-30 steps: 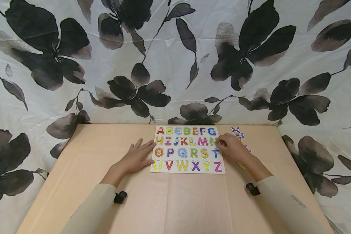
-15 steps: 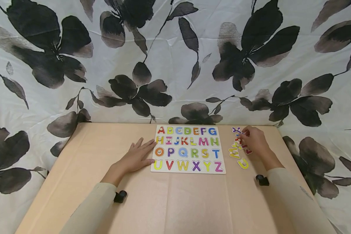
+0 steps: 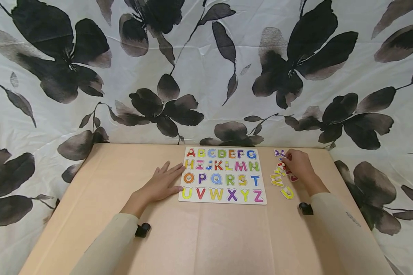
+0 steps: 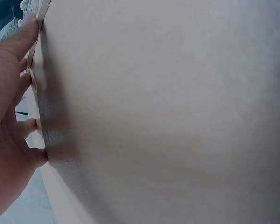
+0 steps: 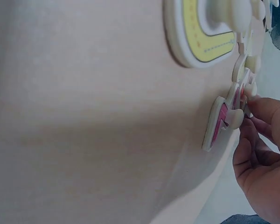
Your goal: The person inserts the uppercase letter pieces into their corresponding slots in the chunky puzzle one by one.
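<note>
A white alphabet puzzle board [image 3: 223, 196] with rows of coloured letters lies at the table's far edge. My left hand [image 3: 163, 182] rests at its left edge with fingers spread; the left wrist view shows the thumb and fingertips along that edge. Right of the board, my right hand [image 3: 298, 164] is over a group of loose knobbed letter pieces, its thumb and forefinger pinching a letter piece, mostly hidden by the fingers. Around it lie a purple X piece [image 3: 279, 152], a yellow M-or-W-shaped piece [image 3: 277, 180], a yellow U piece [image 3: 287, 192] and a pinkish-red piece [image 5: 218, 122].
The tan table [image 3: 227, 236] runs toward me in front of the board. Behind it hangs a white cloth [image 3: 206, 65] with dark flowers. A small black device [image 3: 143, 230] sits at the left wrist, another device [image 3: 306, 208] at the right.
My right hand has left the board's right side, by the N, and moved right to the loose pieces, where it has stayed over the last half second. My left hand has stayed put.
</note>
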Available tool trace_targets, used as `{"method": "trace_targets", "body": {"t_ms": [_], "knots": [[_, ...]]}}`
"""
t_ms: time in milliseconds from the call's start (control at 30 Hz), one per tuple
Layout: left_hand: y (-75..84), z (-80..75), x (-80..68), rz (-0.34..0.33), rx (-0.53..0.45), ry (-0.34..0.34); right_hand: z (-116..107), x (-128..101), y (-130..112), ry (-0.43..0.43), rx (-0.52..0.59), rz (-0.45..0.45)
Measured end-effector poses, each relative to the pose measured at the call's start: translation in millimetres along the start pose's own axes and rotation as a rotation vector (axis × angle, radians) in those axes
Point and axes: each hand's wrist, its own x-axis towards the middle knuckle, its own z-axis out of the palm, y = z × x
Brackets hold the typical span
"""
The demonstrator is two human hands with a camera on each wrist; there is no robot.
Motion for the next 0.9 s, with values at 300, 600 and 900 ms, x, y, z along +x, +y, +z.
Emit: {"method": "trace_targets", "body": {"t_ms": [300,600,900], "knots": [[-1.0,0.7,0.3,-0.001,0.002,-0.006,-6.3,-12.5,-6.3,0.056,-0.004,-0.095],[-1.8,0.7,-1.7,0.018,0.010,0.001,-0.1,-49.9,-38.8,-0.013,0.018,-0.186],[-2.7,-0.2,-4.3,0.022,0.003,-0.002,18.1,-69.4,-65.9,-0.058,0.032,-0.258]]}}
